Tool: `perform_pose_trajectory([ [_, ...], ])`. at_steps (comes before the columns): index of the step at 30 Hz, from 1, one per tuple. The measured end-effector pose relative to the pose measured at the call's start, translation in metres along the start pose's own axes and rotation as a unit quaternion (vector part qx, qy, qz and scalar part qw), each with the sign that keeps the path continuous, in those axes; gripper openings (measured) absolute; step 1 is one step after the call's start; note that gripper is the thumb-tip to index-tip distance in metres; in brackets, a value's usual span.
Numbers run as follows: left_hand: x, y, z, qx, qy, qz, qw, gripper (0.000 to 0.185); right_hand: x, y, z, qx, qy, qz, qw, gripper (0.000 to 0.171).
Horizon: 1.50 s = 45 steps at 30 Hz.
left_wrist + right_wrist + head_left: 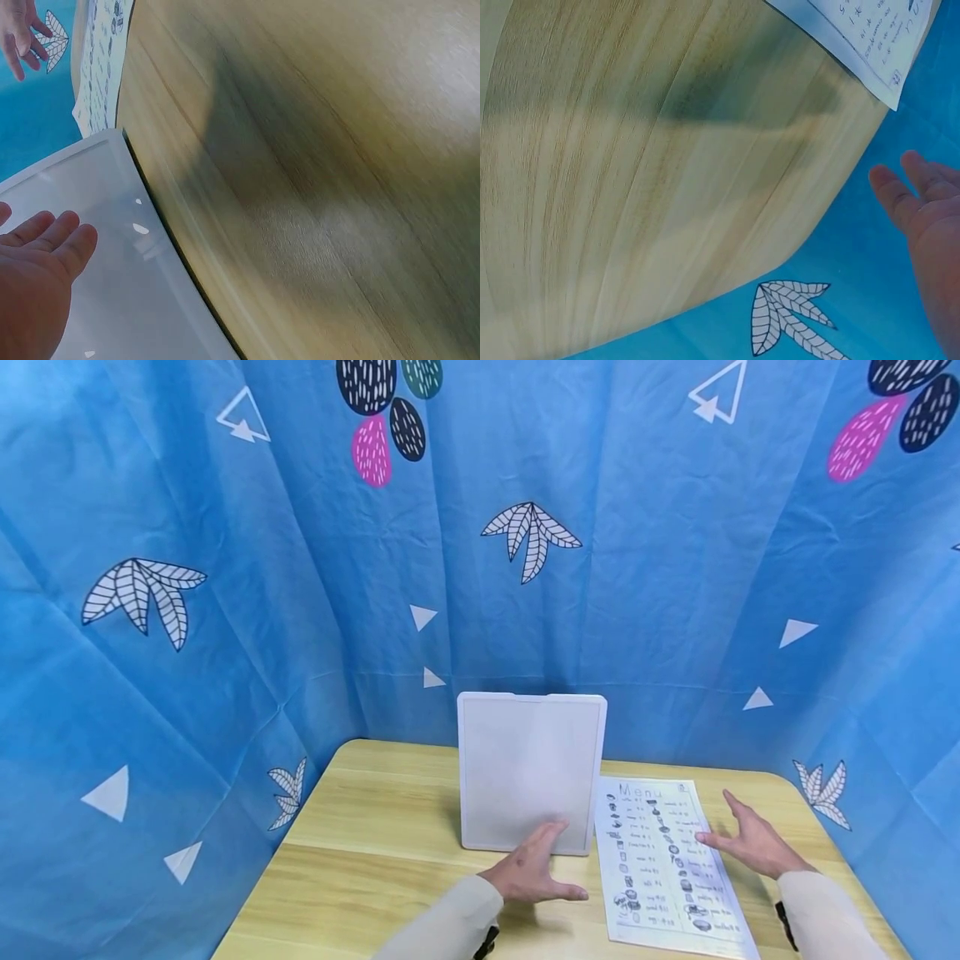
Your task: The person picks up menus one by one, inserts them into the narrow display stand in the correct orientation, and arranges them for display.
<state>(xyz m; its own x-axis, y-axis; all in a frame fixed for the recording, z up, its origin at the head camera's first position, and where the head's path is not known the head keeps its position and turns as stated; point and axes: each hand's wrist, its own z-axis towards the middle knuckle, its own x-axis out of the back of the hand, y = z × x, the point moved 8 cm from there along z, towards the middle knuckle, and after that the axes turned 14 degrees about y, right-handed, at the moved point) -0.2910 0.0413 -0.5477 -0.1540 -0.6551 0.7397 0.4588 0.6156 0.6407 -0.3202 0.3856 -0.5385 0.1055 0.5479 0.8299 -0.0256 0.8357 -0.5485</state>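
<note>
A white rectangular board (pixel 531 768) with a raised rim stands upright toward the back of the table. My left hand (pixel 532 870) is in front of its lower part, fingers extended and thumb spread to the right; no object shows in it. In the left wrist view the fingers (pixel 79 247) overlap the board's pale face. Right of the board lies a paper sheet (pixel 660 860) headed "Menu", with handwritten lines and small drawings in columns. Over the sheet's right border hovers my right hand (pixel 757 839), thumb and fingers spread apart, holding nothing.
The wooden table (pixel 367 827) has rounded back corners. A blue curtain (pixel 517 635) with white leaf and triangle prints hangs around its back and sides, close behind the board. Light sleeves cover both forearms.
</note>
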Motion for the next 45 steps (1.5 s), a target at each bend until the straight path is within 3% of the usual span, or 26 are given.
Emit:
perform_pose_trajectory([
  [18,-0.023,0.009,0.008,-0.013,0.006,-0.021,0.9997,0.107,-0.014,0.013,-0.001,-0.019,-0.012,-0.002,1.000,0.110],
  [25,-0.033,0.012,0.010,-0.017,0.011,-0.030,0.9994,0.100,-0.022,0.020,-0.002,-0.060,-0.037,0.019,0.997,0.113],
  [31,-0.045,0.010,0.009,-0.011,0.007,-0.065,0.9978,0.098,-0.034,0.028,-0.006,-0.092,-0.050,0.063,0.993,0.119],
  [41,-0.060,-0.002,0.009,0.042,-0.006,-0.050,0.9978,0.095,-0.041,0.032,-0.012,-0.112,-0.047,0.074,0.990,0.126],
  [45,-0.062,-0.004,0.009,0.073,-0.006,-0.081,0.9941,0.093,-0.042,0.033,-0.012,-0.114,-0.040,0.072,0.990,0.129],
])
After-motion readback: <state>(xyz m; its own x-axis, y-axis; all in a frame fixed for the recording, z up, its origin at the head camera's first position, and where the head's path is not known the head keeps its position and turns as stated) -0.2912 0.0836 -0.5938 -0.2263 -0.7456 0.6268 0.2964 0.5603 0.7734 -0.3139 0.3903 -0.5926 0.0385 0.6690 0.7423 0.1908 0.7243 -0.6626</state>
